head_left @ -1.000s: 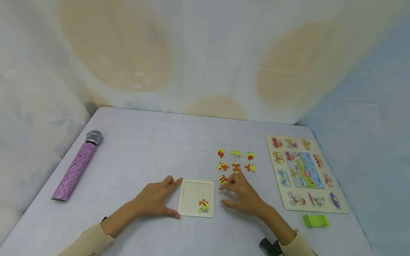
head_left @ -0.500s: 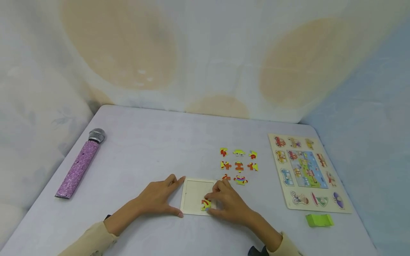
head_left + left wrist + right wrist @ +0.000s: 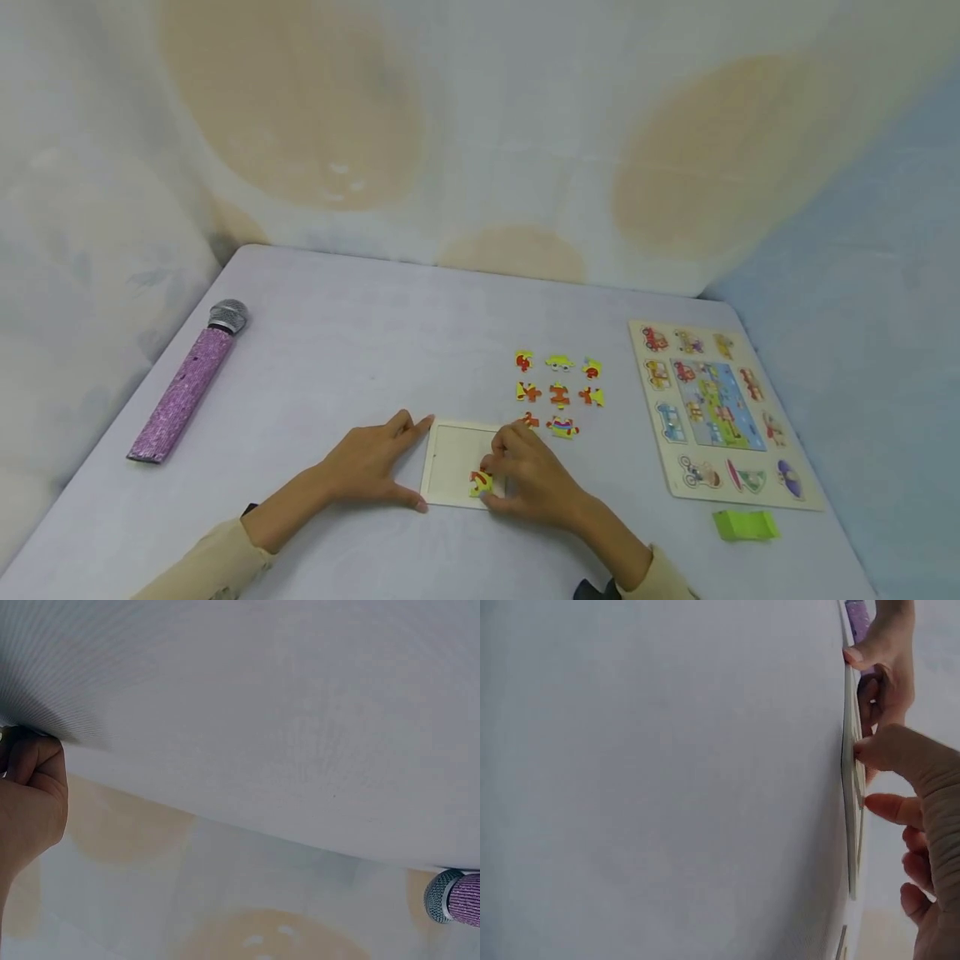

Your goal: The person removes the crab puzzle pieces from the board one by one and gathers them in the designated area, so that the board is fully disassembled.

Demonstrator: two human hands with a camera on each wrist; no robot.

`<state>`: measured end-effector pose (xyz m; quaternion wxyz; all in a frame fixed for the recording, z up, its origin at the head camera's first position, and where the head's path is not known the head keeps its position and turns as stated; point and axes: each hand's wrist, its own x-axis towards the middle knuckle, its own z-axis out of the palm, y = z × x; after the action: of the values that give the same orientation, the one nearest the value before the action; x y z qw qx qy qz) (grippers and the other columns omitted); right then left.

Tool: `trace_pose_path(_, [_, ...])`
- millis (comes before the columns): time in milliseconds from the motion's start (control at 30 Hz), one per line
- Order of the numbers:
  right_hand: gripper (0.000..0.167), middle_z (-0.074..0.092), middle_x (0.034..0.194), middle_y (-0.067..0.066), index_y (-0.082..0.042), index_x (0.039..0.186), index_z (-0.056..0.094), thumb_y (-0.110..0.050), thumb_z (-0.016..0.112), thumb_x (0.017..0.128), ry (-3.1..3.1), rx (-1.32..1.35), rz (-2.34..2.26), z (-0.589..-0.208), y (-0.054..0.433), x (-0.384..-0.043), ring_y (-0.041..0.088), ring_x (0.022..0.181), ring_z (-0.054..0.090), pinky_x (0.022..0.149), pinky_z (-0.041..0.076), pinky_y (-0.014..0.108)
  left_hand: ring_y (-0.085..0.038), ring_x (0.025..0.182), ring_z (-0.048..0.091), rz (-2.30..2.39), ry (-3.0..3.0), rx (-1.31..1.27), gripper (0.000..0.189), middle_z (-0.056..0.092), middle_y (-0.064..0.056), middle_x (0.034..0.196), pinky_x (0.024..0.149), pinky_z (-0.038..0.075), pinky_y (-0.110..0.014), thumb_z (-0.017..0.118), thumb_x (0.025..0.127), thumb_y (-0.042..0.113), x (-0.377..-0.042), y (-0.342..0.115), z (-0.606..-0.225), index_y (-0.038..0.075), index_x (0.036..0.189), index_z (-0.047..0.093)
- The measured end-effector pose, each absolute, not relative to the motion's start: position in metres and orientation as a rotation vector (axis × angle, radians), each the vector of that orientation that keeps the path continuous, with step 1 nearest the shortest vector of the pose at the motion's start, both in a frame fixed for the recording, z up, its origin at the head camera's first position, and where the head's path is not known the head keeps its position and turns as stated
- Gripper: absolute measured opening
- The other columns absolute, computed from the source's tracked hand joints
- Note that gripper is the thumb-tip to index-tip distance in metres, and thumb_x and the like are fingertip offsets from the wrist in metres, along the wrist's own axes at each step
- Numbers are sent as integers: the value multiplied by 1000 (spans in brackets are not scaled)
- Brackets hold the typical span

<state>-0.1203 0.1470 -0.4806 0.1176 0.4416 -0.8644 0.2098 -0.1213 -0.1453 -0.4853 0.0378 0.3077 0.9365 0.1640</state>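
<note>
A shallow wooden puzzle tray [image 3: 452, 452] lies flat on the table in front of the person. At its left edge my left hand [image 3: 363, 467] spreads a finger and the thumb to the upper and lower corners, touching it. My right hand [image 3: 536, 483] reaches over the tray's right edge and pinches a yellow and red puzzle piece [image 3: 480, 482] in the lower right corner between thumb and finger. Seen edge-on in the right wrist view, the tray [image 3: 849, 825] has the right thumb [image 3: 881, 750] at its surface. The hand hides part of the piece.
Several loose puzzle pieces [image 3: 559, 395] lie in rows beyond the right hand. Farther right are a wooden picture puzzle board [image 3: 686, 483] and a green block [image 3: 746, 525]. A glittery pink microphone [image 3: 183, 392] lies at the left; its head [image 3: 441, 896] shows in the left wrist view.
From beside the loose pieces, my right hand has moved left and down onto the piece in the tray and taken hold of it. The left hand stays at the tray's edge.
</note>
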Motion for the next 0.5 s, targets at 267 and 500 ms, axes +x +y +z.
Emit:
trace_pose_path(267, [25, 44, 91, -2, -16, 88, 74, -27, 84, 68, -2426, 1304, 607, -475, 156, -126, 13, 92, 42, 79, 40, 25, -1, 63, 37, 497, 2888, 949, 115, 42, 11, 106, 54, 32, -18, 65, 63, 86, -121, -146, -487, 11, 148, 46])
trace_pose_path(500, [31, 45, 92, -4, -15, 92, 77, -26, 88, 65, -2526, 1112, 672, -474, 199, -132, 13, 96, 41, 80, 38, 25, 0, 64, 37, 503, 2888, 976, 115, 44, 10, 106, 54, 33, -18, 65, 64, 85, -121, -146, -487, 9, 148, 47])
